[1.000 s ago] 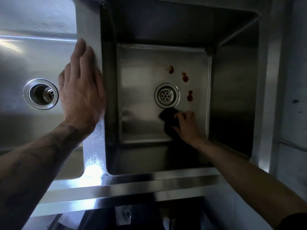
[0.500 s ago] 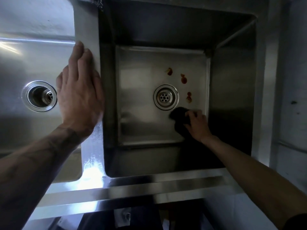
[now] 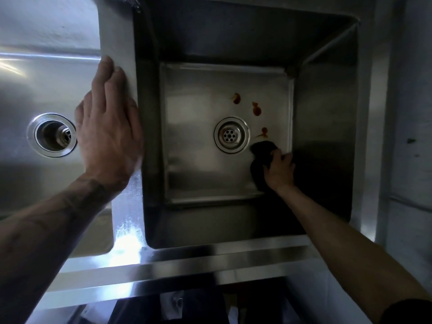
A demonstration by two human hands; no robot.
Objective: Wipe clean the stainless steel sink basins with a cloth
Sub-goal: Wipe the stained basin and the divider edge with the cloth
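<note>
Dark wadded cloth (image 3: 262,148) gripped in R hand (image 3: 279,171); L hand (image 3: 109,134) flat on divider (image 3: 117,31); basin (image 3: 194,101) red-spotted.

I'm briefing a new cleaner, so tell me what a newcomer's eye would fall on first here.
Three red-orange stains stand out most, on the floor of the right basin, to the right of and beyond its drain. Next comes the dark cloth gripped by the right hand, close to the nearest stain. The left hand rests flat on the divider between the two basins.
</note>
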